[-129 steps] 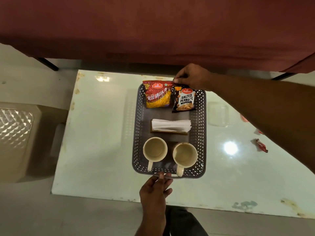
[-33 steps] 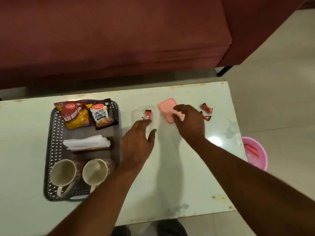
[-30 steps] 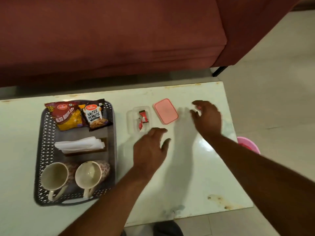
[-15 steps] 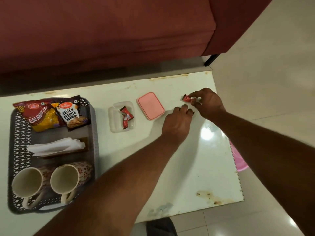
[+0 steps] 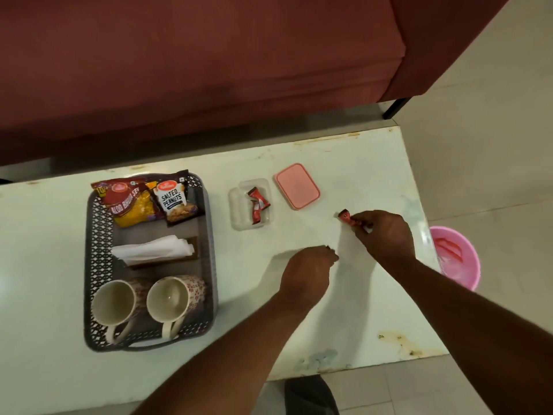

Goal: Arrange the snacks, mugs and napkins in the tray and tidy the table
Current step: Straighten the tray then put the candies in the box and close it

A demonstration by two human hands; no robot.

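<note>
A grey perforated tray [image 5: 89,265] on the left of the white table [image 5: 359,310] holds an Aloo Bhujia packet [image 5: 128,203], a Salted Peanuts packet [image 5: 176,200], a stack of white napkins [image 5: 152,250] and two cream mugs [image 5: 112,304] [image 5: 167,299]. Right of the tray is a clear lidless box [image 5: 236,211] with two red candies [image 5: 257,205] inside, and its pink lid [image 5: 297,185] lies beside it. My right hand [image 5: 386,235] pinches a red candy [image 5: 344,216] above the table. My left hand [image 5: 308,271] is curled shut, with only a dark wrapper tip [image 5: 329,248] showing at its fingertips.
A maroon sofa [image 5: 209,70] runs along the table's far side, with a black leg [image 5: 395,107] near the far right corner. A pink bin [image 5: 457,256] with red wrappers stands on the floor past the table's right edge.
Both hands left the box and lid and reached the two candies near the right edge. My right hand picked one up. My left hand closed over the other and pulled back towards me.
</note>
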